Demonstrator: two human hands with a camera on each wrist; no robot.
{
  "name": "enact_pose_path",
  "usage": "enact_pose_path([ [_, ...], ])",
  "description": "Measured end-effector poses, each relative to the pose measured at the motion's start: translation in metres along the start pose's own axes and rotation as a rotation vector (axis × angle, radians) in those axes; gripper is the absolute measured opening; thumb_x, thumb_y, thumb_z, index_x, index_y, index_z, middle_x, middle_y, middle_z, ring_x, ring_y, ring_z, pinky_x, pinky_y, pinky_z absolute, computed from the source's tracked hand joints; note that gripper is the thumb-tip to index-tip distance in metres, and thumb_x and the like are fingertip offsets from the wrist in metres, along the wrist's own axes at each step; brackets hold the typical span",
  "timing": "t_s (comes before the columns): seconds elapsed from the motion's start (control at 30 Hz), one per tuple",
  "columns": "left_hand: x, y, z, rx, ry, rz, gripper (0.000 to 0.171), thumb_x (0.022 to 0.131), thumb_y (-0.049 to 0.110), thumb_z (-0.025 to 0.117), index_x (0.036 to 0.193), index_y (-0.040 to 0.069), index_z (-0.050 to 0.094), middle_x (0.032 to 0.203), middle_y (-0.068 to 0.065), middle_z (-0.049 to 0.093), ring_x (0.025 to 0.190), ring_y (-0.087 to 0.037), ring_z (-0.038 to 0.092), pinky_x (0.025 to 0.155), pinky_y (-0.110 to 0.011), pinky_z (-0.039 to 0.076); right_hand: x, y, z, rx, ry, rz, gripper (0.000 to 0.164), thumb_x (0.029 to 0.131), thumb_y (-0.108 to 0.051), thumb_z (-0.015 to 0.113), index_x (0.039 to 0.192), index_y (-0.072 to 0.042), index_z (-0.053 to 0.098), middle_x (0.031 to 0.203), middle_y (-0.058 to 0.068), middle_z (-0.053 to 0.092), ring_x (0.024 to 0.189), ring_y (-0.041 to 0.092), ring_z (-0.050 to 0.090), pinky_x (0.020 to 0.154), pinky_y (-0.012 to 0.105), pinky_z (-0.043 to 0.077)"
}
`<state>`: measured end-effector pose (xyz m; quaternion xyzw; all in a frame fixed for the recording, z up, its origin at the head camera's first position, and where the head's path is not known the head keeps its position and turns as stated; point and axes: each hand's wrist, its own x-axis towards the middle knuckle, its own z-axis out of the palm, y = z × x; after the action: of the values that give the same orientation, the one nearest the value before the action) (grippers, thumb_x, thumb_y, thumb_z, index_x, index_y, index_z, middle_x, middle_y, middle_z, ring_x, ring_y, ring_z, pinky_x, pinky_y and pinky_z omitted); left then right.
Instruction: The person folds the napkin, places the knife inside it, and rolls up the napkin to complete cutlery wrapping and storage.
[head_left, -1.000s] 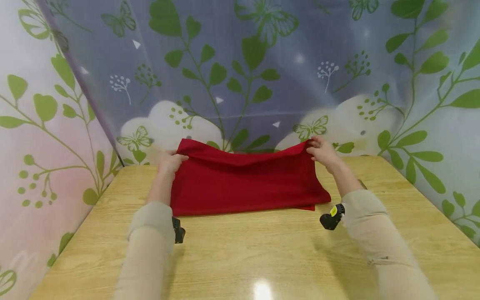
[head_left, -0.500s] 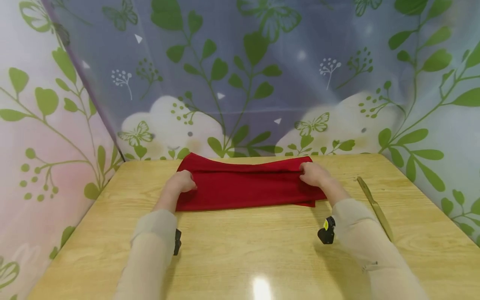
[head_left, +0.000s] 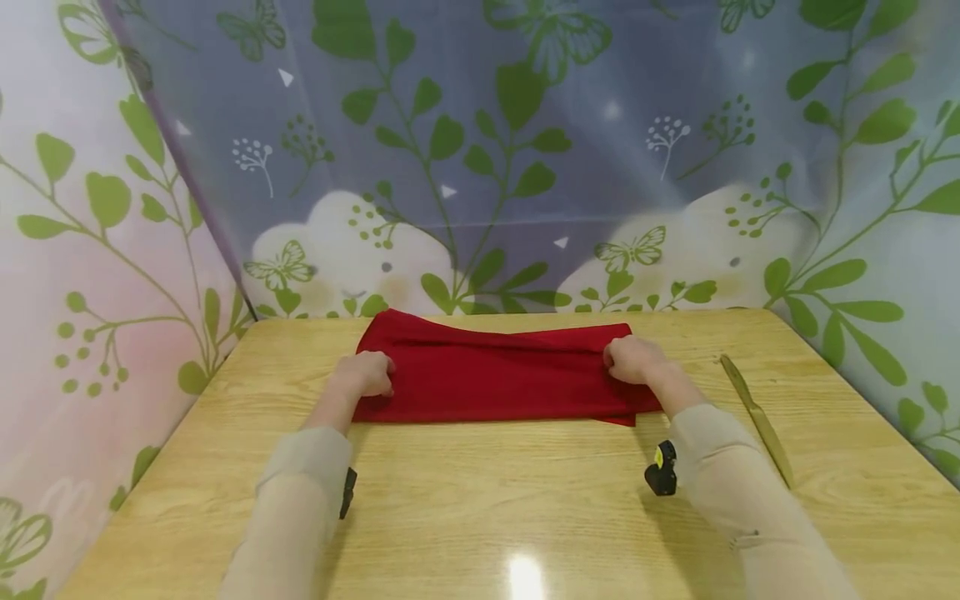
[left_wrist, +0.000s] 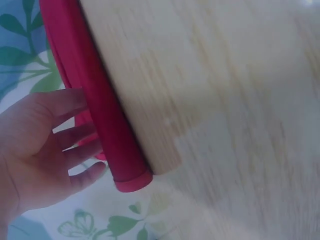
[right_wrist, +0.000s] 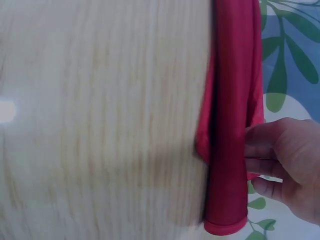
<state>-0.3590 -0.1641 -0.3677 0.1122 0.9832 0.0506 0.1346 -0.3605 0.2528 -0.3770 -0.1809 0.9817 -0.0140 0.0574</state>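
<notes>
A red cloth (head_left: 495, 383), folded into a wide band with a loose raised back edge, lies across the far part of the table. My left hand (head_left: 363, 375) holds its left end with curled fingers. At the other end my right hand (head_left: 633, 360) grips the cloth, its fingertips partly hidden. In the left wrist view, the thumb and fingers of the left hand (left_wrist: 35, 145) reach to the rounded fold of the cloth (left_wrist: 112, 125). The right wrist view has the right hand (right_wrist: 300, 155) with its thumb and fingers against the cloth (right_wrist: 230, 150).
To the right on the wooden table (head_left: 487, 500) lies a yellowish, knife-shaped object (head_left: 757, 421), close to the right forearm. A patterned curtain (head_left: 480, 167) with leaves and butterflies stands behind the table and along both sides.
Both hands have come down and toward me with the cloth's raised far edge, which now lies lower over the band. The knife-shaped object, mostly hidden by the right arm before, is in view.
</notes>
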Motion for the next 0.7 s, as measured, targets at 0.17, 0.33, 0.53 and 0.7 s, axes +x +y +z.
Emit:
enact_pose_path([
  [0.17, -0.004, -0.006, -0.006, -0.042, -0.010, 0.042, 0.033, 0.079, 0.013, 0.067, 0.110, 0.004, 0.065, 0.111, -0.013, 0.062, 0.101, -0.030, 0.055, 0.087, -0.044, 0.043, -0.001, 0.001, -0.010, 0.014, -0.048, -0.033, 0.015, 0.079, -0.003, 0.056, 0.076, -0.008, 0.070, 0.077, 0.003, 0.065, 0.071, 0.021, 0.057, 0.063, 0.037, 0.048],
  [0.33, -0.005, -0.008, -0.010, -0.067, -0.025, 0.041, 0.027, 0.081, 0.012, 0.066, 0.106, 0.003, 0.065, 0.107, -0.012, 0.062, 0.096, -0.028, 0.056, 0.087, -0.043, 0.043, 0.000, 0.003, -0.012, -0.020, -0.009, 0.013, 0.008, 0.080, -0.006, 0.059, 0.075, -0.007, 0.065, 0.072, 0.003, 0.062, 0.066, 0.021, 0.055, 0.059, 0.037, 0.046],
  [0.53, 0.001, -0.012, -0.003, -0.003, 0.071, 0.003, 0.010, 0.082, 0.014, 0.059, 0.076, 0.008, 0.063, 0.084, -0.007, 0.062, 0.077, -0.024, 0.057, 0.069, -0.040, 0.046, 0.003, 0.003, 0.002, -0.125, 0.087, 0.092, 0.017, 0.083, -0.008, 0.062, 0.099, -0.004, 0.064, 0.093, 0.016, 0.061, 0.093, 0.036, 0.058, 0.074, 0.048, 0.048],
  [0.7, 0.005, -0.016, 0.005, 0.062, 0.132, -0.041, 0.012, 0.082, 0.015, 0.055, 0.073, 0.008, 0.059, 0.088, -0.013, 0.063, 0.082, -0.030, 0.059, 0.070, -0.045, 0.046, 0.006, 0.001, 0.008, -0.151, 0.073, 0.145, 0.014, 0.085, -0.003, 0.055, 0.093, -0.006, 0.066, 0.096, 0.019, 0.060, 0.095, 0.038, 0.057, 0.072, 0.051, 0.048],
])
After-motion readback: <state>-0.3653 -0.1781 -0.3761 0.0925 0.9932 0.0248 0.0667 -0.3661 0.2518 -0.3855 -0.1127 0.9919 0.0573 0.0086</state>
